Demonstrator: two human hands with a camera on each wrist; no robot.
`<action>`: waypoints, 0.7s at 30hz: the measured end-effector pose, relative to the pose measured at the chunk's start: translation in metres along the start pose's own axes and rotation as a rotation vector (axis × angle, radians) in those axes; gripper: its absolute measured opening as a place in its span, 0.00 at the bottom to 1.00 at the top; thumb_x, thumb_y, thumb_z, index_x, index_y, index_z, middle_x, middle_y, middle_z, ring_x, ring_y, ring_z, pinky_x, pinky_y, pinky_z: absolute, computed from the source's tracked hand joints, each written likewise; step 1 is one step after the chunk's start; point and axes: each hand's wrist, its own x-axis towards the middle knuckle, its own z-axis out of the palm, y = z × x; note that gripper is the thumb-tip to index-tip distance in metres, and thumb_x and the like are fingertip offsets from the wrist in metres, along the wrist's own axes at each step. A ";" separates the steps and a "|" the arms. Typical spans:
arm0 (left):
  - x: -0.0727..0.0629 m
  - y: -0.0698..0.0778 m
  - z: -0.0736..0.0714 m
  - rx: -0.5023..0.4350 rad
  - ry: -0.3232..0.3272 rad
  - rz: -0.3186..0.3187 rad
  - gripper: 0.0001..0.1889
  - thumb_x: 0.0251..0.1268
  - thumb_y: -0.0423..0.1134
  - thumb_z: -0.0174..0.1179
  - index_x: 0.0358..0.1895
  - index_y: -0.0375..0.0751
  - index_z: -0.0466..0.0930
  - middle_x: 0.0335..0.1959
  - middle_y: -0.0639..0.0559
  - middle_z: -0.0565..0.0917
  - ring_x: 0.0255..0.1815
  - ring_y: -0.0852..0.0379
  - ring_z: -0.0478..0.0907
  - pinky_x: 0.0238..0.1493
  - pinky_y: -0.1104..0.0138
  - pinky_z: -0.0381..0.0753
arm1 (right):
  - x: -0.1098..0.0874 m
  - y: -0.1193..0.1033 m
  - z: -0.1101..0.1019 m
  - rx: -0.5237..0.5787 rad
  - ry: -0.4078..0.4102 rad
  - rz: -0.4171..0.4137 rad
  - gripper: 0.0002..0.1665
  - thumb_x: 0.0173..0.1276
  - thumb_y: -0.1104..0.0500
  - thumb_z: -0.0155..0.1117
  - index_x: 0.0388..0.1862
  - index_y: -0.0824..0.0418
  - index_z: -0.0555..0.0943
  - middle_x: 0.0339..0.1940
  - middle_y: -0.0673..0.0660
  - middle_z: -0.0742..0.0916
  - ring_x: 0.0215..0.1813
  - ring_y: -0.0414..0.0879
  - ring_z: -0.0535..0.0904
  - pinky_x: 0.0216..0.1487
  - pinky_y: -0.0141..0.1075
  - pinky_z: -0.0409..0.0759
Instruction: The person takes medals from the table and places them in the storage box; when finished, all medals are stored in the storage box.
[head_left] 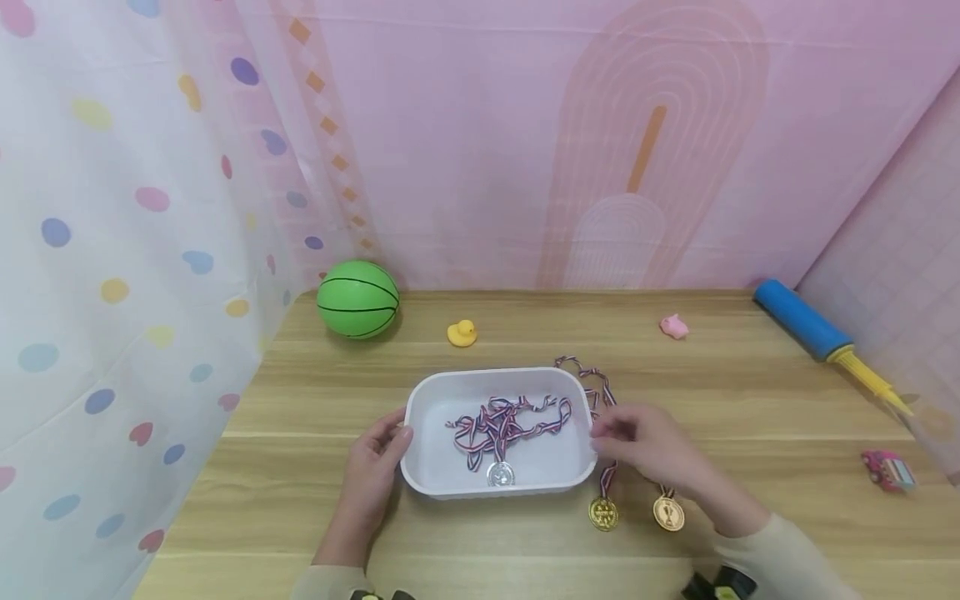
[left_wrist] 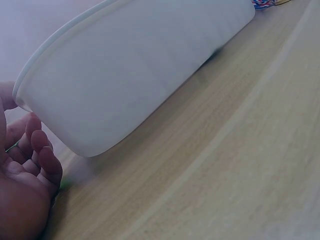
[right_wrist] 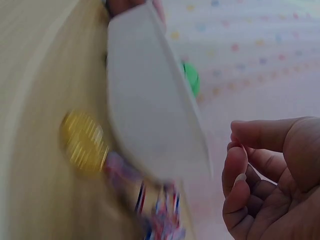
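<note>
A white plastic tray (head_left: 495,492) stands on the wooden table. Inside it lies a silver medal (head_left: 501,474) with tangled red, white and blue ribbons (head_left: 498,429). My left hand (head_left: 372,462) holds the tray's left end, thumb over the rim and fingers outside, as the left wrist view also shows. Close to the right rim is my right hand (head_left: 648,442); in the right wrist view its fingers (right_wrist: 235,170) are loosely bent, apart from the tray, with nothing visibly held. A gold medal (head_left: 603,514) and a bronze-coloured medal (head_left: 669,512) lie below it, their ribbons partly hidden by it.
Towards the back are a green ball (head_left: 358,300), a yellow toy duck (head_left: 462,333) and a small pink toy pig (head_left: 674,327). A blue and yellow hand pump (head_left: 806,321) lies at the right, behind a pink toy car (head_left: 888,471). Patterned curtains enclose the table.
</note>
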 end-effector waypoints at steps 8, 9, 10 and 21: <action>0.000 0.001 0.000 0.012 0.012 -0.010 0.19 0.70 0.37 0.56 0.61 0.35 0.73 0.48 0.36 0.78 0.45 0.56 0.76 0.45 0.74 0.79 | -0.046 0.054 -0.030 0.053 0.051 0.152 0.11 0.61 0.58 0.69 0.38 0.64 0.82 0.30 0.55 0.84 0.31 0.44 0.78 0.30 0.33 0.79; 0.000 0.001 0.000 0.014 0.012 -0.010 0.19 0.70 0.37 0.56 0.61 0.35 0.73 0.47 0.36 0.78 0.45 0.56 0.76 0.45 0.74 0.79 | -0.051 0.060 -0.032 0.052 0.058 0.168 0.12 0.61 0.58 0.69 0.38 0.65 0.82 0.30 0.56 0.84 0.30 0.44 0.78 0.29 0.34 0.79; 0.000 0.000 0.000 0.013 0.011 -0.008 0.19 0.70 0.37 0.56 0.62 0.35 0.73 0.48 0.36 0.78 0.45 0.56 0.76 0.45 0.74 0.79 | -0.056 0.065 -0.034 0.044 0.063 0.178 0.12 0.61 0.57 0.69 0.38 0.65 0.82 0.30 0.56 0.84 0.30 0.44 0.77 0.28 0.34 0.79; 0.002 0.000 0.000 0.032 -0.001 -0.030 0.20 0.71 0.40 0.55 0.62 0.37 0.72 0.50 0.37 0.77 0.47 0.55 0.76 0.47 0.73 0.79 | -0.072 0.089 -0.027 -0.065 0.061 0.155 0.16 0.56 0.51 0.74 0.36 0.61 0.82 0.26 0.49 0.81 0.27 0.38 0.73 0.27 0.31 0.73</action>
